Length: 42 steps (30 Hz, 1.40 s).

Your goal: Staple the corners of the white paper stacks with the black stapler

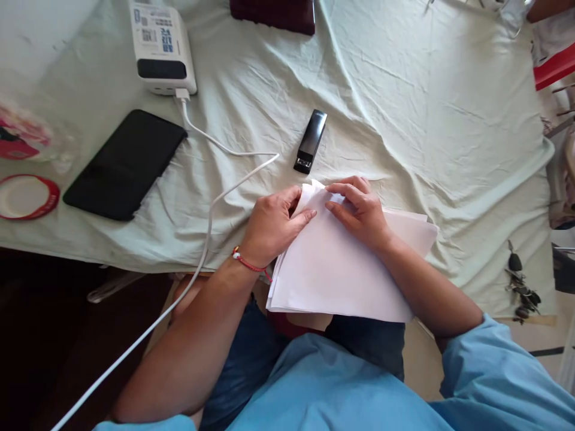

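Note:
Several sheets of white paper (332,269) lie in a loose stack at the table's near edge, partly overhanging it. My left hand (278,221) grips the stack's far left corner, thumb on top and fingers curled beneath. At that same corner, the sheets are bent up and slightly fanned. My right hand (359,209) rests over the paper, its thumb and forefinger closed at the raised corner; the fingertips partly hide what they pinch. Just beyond the hands lies a small black stapler (311,140), touched by neither.
A white cable (211,221) runs from a white power bank (164,51) past my left arm. On the left are a black phone (128,164) and a red-rimmed tape roll (27,196). Keys (521,284) lie right, a dark red object (274,13) at the back. Pale green cloth (426,108) covers the table.

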Tool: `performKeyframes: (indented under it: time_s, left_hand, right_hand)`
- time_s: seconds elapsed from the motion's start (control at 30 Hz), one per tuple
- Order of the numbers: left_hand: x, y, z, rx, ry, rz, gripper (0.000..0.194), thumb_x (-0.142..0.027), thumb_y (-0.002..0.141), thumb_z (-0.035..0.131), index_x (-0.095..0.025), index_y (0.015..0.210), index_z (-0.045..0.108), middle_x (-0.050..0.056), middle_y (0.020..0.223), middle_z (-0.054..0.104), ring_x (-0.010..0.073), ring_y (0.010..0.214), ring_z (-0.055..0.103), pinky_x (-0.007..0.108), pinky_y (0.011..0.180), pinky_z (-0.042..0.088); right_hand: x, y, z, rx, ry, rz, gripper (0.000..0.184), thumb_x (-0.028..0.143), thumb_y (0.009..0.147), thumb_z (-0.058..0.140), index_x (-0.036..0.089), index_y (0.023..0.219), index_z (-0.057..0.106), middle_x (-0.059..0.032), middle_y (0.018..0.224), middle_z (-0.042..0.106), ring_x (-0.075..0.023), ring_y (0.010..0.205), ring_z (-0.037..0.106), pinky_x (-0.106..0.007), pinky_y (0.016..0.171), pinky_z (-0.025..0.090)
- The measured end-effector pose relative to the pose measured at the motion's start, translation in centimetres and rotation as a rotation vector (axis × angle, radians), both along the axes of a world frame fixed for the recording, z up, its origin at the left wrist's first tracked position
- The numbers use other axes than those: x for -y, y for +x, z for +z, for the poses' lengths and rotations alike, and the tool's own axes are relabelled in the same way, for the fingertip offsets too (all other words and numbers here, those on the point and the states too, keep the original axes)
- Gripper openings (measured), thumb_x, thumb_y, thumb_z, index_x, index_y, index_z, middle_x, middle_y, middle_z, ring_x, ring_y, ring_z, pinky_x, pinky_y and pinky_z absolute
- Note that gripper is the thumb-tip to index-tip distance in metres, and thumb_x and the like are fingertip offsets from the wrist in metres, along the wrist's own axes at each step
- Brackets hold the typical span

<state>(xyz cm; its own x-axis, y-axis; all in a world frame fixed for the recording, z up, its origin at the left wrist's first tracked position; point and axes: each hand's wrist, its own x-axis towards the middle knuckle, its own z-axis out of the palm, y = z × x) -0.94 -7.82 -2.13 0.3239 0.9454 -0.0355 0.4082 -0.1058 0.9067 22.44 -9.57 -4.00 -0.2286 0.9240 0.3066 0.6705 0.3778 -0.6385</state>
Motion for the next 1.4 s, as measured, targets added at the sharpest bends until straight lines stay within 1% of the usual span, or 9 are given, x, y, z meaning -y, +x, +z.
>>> performKeyframes:
  time_s: [0.1, 0.23, 0.3, 0.43, 0.53, 0.63, 0.8, 1.07, 1.4]
  left_hand:
    - [0.0, 0.0, -0.1, 0.014, 0.007, 0.001, 0.012, -0.032, 0.09, 0.077, -0.02, 0.092, 0.074, -0.002, 0.078, 0.073, 0.0142, 0.068, 0.06, 0.029, 0.066, 0.042]
    - [0.0, -0.1, -0.4, -0.002, 0.081, -0.012, 0.033, -0.045, 0.1, 0.067, -0.02, 0.079, 0.066, -0.002, 0.068, 0.061, 0.0135, 0.064, 0.05, 0.03, 0.063, 0.037]
    - [-0.1, -0.2, -0.5, -0.02, 0.103, -0.019, 0.036, -0.046, 0.102, 0.063, -0.021, 0.076, 0.063, -0.002, 0.068, 0.06, 0.014, 0.066, 0.05, 0.03, 0.063, 0.037]
    - [-0.1, -0.3, -0.3, -0.045, 0.106, -0.026, 0.034, -0.043, 0.102, 0.061, -0.021, 0.077, 0.063, -0.002, 0.068, 0.058, 0.0142, 0.066, 0.049, 0.03, 0.064, 0.037]
    - [0.0, -0.3, -0.2, -0.054, 0.092, -0.03, 0.029, -0.04, 0.101, 0.063, -0.02, 0.08, 0.065, -0.001, 0.071, 0.063, 0.015, 0.068, 0.053, 0.03, 0.066, 0.039]
    - [0.0, -0.3, -0.2, -0.056, 0.087, -0.032, 0.027, -0.04, 0.1, 0.064, -0.02, 0.082, 0.066, 0.0, 0.074, 0.066, 0.0159, 0.07, 0.055, 0.03, 0.067, 0.04]
    - [0.0, -0.3, -0.3, -0.064, 0.092, -0.018, 0.036, -0.045, 0.104, 0.058, -0.021, 0.078, 0.061, -0.001, 0.07, 0.06, 0.0147, 0.067, 0.051, 0.031, 0.065, 0.037]
    - [-0.1, -0.3, -0.3, -0.092, 0.098, -0.011, 0.035, -0.044, 0.103, 0.056, -0.022, 0.076, 0.057, -0.002, 0.068, 0.056, 0.0147, 0.066, 0.048, 0.032, 0.065, 0.035]
    - [-0.1, -0.2, -0.3, -0.056, 0.09, -0.022, 0.03, -0.042, 0.102, 0.06, -0.021, 0.082, 0.065, -0.001, 0.069, 0.062, 0.0151, 0.066, 0.051, 0.03, 0.064, 0.036]
  right_hand:
    - [-0.3, 0.1, -0.2, -0.033, 0.009, -0.013, 0.016, 0.039, 0.105, 0.071, 0.029, 0.115, 0.079, -0.0079, 0.113, 0.075, -0.0252, 0.107, 0.067, -0.046, 0.101, 0.055]
    - [-0.8, 0.4, -0.3, -0.036, -0.033, 0.012, 0.012, 0.034, 0.103, 0.072, 0.027, 0.107, 0.081, -0.0067, 0.107, 0.074, -0.0243, 0.105, 0.066, -0.044, 0.101, 0.052]
    - [-1.2, 0.6, 0.0, -0.018, -0.079, 0.033, 0.011, 0.032, 0.102, 0.071, 0.026, 0.104, 0.08, -0.0059, 0.1, 0.073, -0.0235, 0.099, 0.063, -0.043, 0.098, 0.05]
    - [-1.8, 1.2, 1.2, -0.015, -0.152, 0.073, 0.013, 0.034, 0.102, 0.068, 0.024, 0.098, 0.075, -0.0036, 0.09, 0.07, -0.0213, 0.09, 0.058, -0.041, 0.094, 0.048]
    - [-2.0, 1.3, 1.6, -0.037, -0.167, 0.059, 0.017, 0.038, 0.103, 0.066, 0.024, 0.095, 0.073, -0.0028, 0.087, 0.07, -0.0208, 0.089, 0.057, -0.039, 0.091, 0.048]
    - [-2.0, 1.2, 1.1, -0.04, -0.118, 0.042, 0.021, 0.042, 0.103, 0.069, 0.024, 0.094, 0.075, -0.0027, 0.083, 0.07, -0.0208, 0.086, 0.056, -0.041, 0.093, 0.048]
    - [-1.7, 0.9, 0.3, -0.047, -0.076, 0.067, 0.019, 0.042, 0.103, 0.07, 0.025, 0.097, 0.079, -0.0036, 0.083, 0.069, -0.0227, 0.091, 0.058, -0.042, 0.093, 0.049]
    - [-1.8, 1.0, 0.4, -0.034, -0.078, 0.057, 0.024, 0.045, 0.107, 0.066, 0.026, 0.098, 0.078, -0.0039, 0.085, 0.071, -0.0223, 0.089, 0.059, -0.042, 0.094, 0.05]
    - [-1.6, 0.8, 0.5, -0.04, -0.068, 0.03, 0.031, 0.05, 0.107, 0.063, 0.026, 0.092, 0.073, -0.0029, 0.08, 0.068, -0.0218, 0.085, 0.057, -0.043, 0.093, 0.049]
